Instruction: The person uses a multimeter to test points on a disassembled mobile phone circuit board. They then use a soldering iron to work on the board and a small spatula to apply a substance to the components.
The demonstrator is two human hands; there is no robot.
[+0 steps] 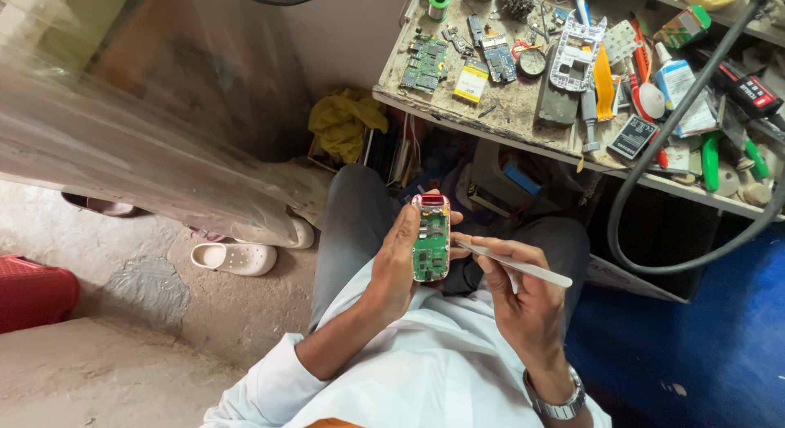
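- While my left hand point(392, 268) grips an opened phone point(431, 237) at the centre of the frame, its green board faces me and its red end points up.
- My left fingers wrap behind the phone, and the thumb lies along its left edge.
- My right hand point(523, 293), just right of centre, pinches a pale slim tool point(515, 266) between thumb and forefinger, fingers narrowly closed on it.
- That tool's tip touches the phone's right edge; its other end points toward the right of the frame.
- On my right wrist, at the bottom of the frame, sits a metal watch point(558, 403).
- Both hands hover over my lap, with grey trousers point(353, 219) and a white shirt point(433, 363) below them.
- Across the upper right runs a cluttered bench point(523, 117), holding green boards point(425, 64), a white phone frame point(575, 56), a yellow battery point(472, 79) and a green spool point(440, 0).
- A thick grey cable point(654, 162) loops down in front of the bench at right.
- Under the bench, upper centre, lies a yellow cloth point(343, 121).
- At left of centre a white clog point(233, 258) rests on the dirt floor, and a red thing point(33, 293) sits at the left edge.
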